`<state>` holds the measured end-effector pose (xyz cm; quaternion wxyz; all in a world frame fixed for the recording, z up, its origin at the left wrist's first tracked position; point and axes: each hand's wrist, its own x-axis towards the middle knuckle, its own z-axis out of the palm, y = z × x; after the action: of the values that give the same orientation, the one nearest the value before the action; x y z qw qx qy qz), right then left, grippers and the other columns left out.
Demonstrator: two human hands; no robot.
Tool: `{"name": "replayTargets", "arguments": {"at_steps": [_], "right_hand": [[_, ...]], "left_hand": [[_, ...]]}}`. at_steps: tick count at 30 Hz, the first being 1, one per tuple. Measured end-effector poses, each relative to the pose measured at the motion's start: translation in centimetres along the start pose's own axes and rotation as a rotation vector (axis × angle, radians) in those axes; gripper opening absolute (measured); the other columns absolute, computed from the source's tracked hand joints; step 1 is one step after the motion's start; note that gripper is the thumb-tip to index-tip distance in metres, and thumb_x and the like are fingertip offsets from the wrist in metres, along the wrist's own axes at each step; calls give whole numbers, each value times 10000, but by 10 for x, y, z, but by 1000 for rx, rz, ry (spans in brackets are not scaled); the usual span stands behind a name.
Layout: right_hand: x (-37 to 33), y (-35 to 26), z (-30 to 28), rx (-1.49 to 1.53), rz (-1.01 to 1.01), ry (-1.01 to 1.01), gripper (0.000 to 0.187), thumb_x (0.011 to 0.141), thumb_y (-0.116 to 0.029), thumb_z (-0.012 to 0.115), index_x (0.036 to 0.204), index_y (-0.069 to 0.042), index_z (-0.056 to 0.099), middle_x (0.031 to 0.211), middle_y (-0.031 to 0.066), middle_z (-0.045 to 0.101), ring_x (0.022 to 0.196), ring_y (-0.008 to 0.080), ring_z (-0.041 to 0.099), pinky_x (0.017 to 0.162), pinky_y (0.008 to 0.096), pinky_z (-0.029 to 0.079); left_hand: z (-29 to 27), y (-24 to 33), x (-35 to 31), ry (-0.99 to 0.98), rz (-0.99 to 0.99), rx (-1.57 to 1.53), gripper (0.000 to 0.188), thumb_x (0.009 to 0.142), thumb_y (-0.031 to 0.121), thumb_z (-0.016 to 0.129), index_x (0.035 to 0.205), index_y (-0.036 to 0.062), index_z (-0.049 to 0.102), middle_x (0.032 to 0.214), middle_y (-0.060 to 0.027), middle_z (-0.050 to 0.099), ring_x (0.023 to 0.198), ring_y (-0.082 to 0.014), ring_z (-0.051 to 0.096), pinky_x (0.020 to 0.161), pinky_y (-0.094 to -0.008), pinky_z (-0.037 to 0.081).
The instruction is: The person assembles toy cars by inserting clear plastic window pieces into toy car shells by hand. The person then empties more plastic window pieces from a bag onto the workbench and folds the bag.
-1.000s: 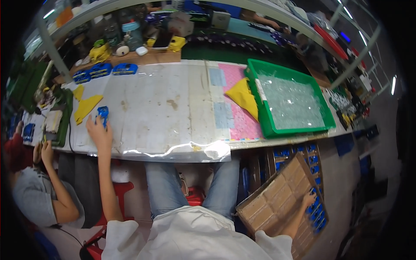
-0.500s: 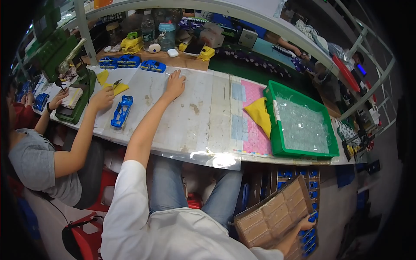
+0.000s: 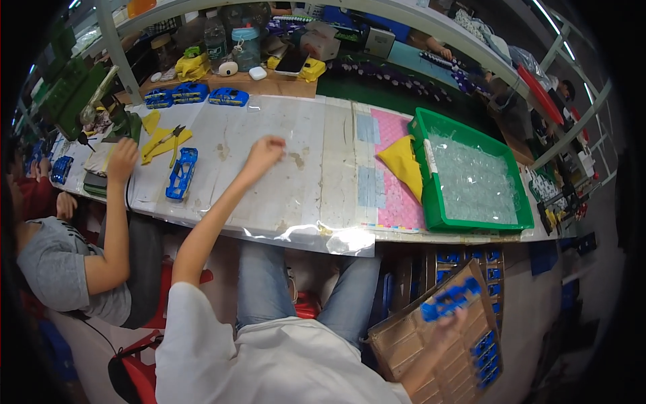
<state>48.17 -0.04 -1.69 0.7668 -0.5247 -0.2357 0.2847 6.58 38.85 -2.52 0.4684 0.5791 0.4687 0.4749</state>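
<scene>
Holding blue plastic part (image 3: 449, 301) in right hand (image 3: 449, 323), fingers blurred

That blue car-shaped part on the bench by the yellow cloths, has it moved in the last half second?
No. The blue part lies just right of the yellow cloths as before; only the camera view shifted.

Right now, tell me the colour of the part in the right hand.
Blue. The part in the right hand shows best in the head view.
</scene>
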Motion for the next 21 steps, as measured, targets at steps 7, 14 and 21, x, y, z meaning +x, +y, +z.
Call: {"name": "replayTargets", "arguments": {"at_steps": [7,14,21], "right_hand": [[4,91,170,-6,-41,-329,656,687,10,622,1278,-8,338,1165,83,467,1109,181,437,953,341,353],[-17,125,254,-238,-341,-347,599,674,3,688,1150,-25,327,1184,160,402,1061,235,451,914,323,381],[-53,108,238,-476,-412,-507,681,731,-109,661,1256,69,265,1298,240,355,1177,323,390,991,385,299]], "left_hand": [[4,40,-104,-280,20,220,229,701,-23,456,903,-11,563,780,-74,585,608,-76,537,554,-214,421],[6,46,-125,130,599,758,163,672,9,529,833,30,548,892,-106,545,867,-271,492,759,-370,389],[42,50,-173,35,491,738,204,640,61,589,822,30,502,874,-123,507,880,-303,485,772,-362,379]]}}
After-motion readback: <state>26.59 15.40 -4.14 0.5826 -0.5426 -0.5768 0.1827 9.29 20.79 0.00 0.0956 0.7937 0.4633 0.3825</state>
